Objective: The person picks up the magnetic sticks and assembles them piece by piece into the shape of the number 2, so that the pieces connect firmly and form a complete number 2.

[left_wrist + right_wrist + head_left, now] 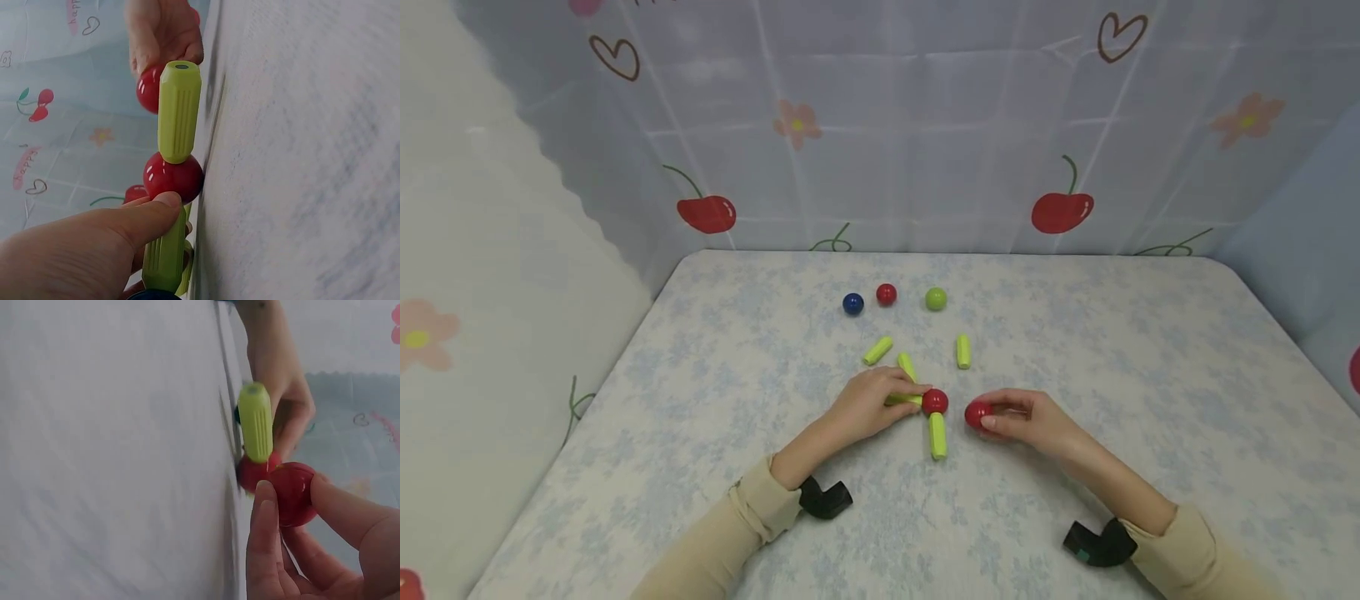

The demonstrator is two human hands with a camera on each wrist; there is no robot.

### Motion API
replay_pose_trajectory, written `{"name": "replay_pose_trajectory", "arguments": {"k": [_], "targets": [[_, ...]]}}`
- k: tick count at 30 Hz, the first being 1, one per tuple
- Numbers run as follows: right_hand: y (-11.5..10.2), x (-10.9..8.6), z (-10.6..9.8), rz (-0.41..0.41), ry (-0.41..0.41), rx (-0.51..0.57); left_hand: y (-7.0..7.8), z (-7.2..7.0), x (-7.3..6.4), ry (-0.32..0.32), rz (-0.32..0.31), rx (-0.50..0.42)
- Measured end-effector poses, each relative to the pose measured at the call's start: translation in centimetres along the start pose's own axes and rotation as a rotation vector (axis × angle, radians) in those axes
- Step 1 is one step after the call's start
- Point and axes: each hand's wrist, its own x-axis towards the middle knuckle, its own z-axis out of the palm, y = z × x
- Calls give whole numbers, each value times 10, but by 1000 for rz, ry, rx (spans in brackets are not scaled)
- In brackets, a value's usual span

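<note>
My left hand (872,400) grips a yellow-green ribbed rod (164,256) joined to a red ball (935,402), thumb tip against the ball. A second yellow-green rod (937,436) sticks out of that ball toward me. In the left wrist view, a dark blue rounded thing (153,294) shows at the held rod's lower end, mostly cut off by the frame edge. Just to the right, my right hand (1033,421) pinches another red ball (292,494) between thumb and fingers, a small gap from the first ball in the head view.
Beyond the left hand lies a rod (906,365), partly covered by it. Farther back are two loose rods, one left (877,350) and one right (963,352). Behind them sit a blue ball (853,304), a red ball (886,294) and a green ball (936,299) on the patterned tabletop (737,333).
</note>
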Motion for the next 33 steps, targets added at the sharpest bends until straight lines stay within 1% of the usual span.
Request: {"name": "replay_pose_trajectory", "arguments": {"k": [1, 3, 6, 8, 12, 16, 23, 30, 33], "targets": [[1, -5, 4, 3, -37, 5, 0, 0, 0, 3, 0, -2], [2, -13, 12, -15, -100, -12, -1, 0, 0, 10, -3, -6], [2, -21, 23, -32, -157, -24, -1, -1, 0, 20, -8, -16], [3, -25, 30, -54, -182, -31, -1, -1, 0, 22, -10, -17], [2, -28, 41, -48, -202, -33, -1, 0, 1, 14, -15, -16], [0, -27, 49, -40, -189, -15, -1, -1, 2, 10, -9, -18], [-3, -22, 58, -37, -115, 1, -1, 0, 3, 14, -3, -33], [-1, -21, 62, -48, -91, 16, 0, 0, 4, 14, -18, -43], [0, -20, 63, -51, -83, 33, 1, -1, 3, 17, -23, -61]]}}
